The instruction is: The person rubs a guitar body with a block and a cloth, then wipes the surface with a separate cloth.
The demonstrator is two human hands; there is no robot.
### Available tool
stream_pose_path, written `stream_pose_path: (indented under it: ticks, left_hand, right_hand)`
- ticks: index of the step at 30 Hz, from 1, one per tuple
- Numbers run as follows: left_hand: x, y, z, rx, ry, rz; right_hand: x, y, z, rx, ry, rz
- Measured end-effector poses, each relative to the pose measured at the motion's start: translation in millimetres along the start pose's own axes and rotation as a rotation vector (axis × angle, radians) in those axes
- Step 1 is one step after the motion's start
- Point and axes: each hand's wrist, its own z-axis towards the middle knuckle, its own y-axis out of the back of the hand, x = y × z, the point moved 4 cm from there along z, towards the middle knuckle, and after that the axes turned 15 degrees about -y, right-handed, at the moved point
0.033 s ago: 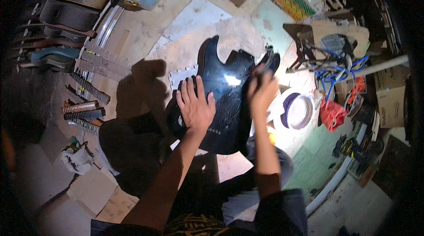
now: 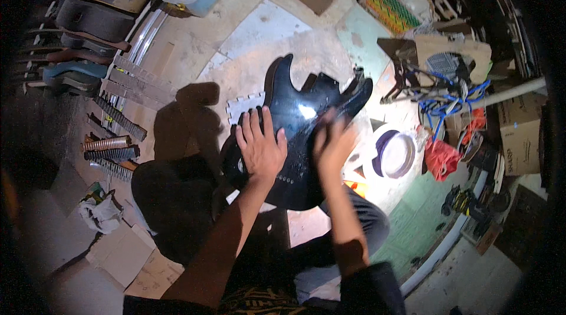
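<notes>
Pale floor (image 2: 268,23) shows beyond the black guitar body (image 2: 298,132), which lies near the right knee (image 2: 370,220), horns (image 2: 283,79) pointing away, its long axis leaning slightly right. The left hand (image 2: 262,151) rests flat on it, fingers (image 2: 254,125) spread, gripping nothing; the blurred right hand (image 2: 334,143) bends over its right side, its opening and hold impossible to tell.

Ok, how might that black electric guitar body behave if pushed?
The black electric guitar body looks like a rigid slab, so probably won't flex. Its glossy sheen suggests slipperiness under the left hand. Broad and flat, it likely won't roll.
</notes>
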Motion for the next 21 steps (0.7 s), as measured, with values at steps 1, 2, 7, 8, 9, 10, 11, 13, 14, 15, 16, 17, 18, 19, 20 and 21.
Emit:
stream_pose_path:
  ticks: [1,2,7,8,9,10,11,13,14,15,16,17,18,19,20,21]
  left_hand:
    - [0.9,0.1,1.5,-0.012,0.002,0.005]
    - [0.2,0.8,-3.6,-0.001,-0.003,0.003]
    - [-7.2,-1.4,-7.7,0.009,-0.037,-0.009]
    - [-6.2,-1.0,-7.7,0.011,-0.030,0.005]
    - [-4.3,-0.6,-10.5,0.015,-0.024,0.007]
    - [-2.6,-0.7,-11.3,0.002,-0.016,0.008]
    - [0.4,-0.2,-9.2,-0.008,-0.005,0.012]
    - [0.5,2.5,-11.1,-0.014,-0.008,0.005]
    - [1.8,2.2,-10.2,-0.023,-0.006,0.007]
    - [2.0,3.9,-8.1,-0.033,-0.003,-0.001]
    - [-2.3,1.0,-8.1,-0.031,-0.023,0.009]
    - [-3.8,-1.5,-8.1,-0.022,-0.036,0.009]
    - [-3.2,-2.5,-6.5,-0.017,-0.037,0.012]
    - [-6.3,-1.9,-8.8,-0.011,-0.038,0.009]
    - [-5.4,-3.6,-9.9,-0.014,-0.041,-0.008]
    - [-1.5,-2.5,-7.8,-0.019,-0.033,0.002]
  right_hand:
    - [9.7,4.7,-39.5,0.144,-0.011,0.089]
    - [20.0,18.4,-60.6,0.192,0.087,0.082]
    - [-7.8,6.6,34.7,0.032,-0.044,0.002]
    - [-4.9,7.6,26.3,0.043,-0.070,0.002]
    - [3.6,7.5,24.9,0.041,-0.082,0.009]
    - [0.4,5.9,-22.0,-0.003,-0.047,-0.002]
    - [3.0,14.7,-63.2,0.059,-0.005,0.082]
    - [5.3,29.6,-97.1,0.132,0.028,0.116]
    - [7.6,26.1,-86.1,0.117,0.036,0.111]
    - [12.4,20.5,-61.7,0.100,0.047,0.100]
    - [10.2,14.3,-32.4,0.101,-0.015,0.060]
    - [13.3,7.7,-2.5,0.051,-0.014,0.082]
    - [18.5,5.5,7.9,0.035,-0.041,0.064]
    - [19.4,8.9,9.6,0.018,-0.068,0.040]
    - [9.8,9.3,-16.0,0.012,-0.048,0.084]
    - [0.3,10.6,-60.8,0.051,-0.026,0.070]
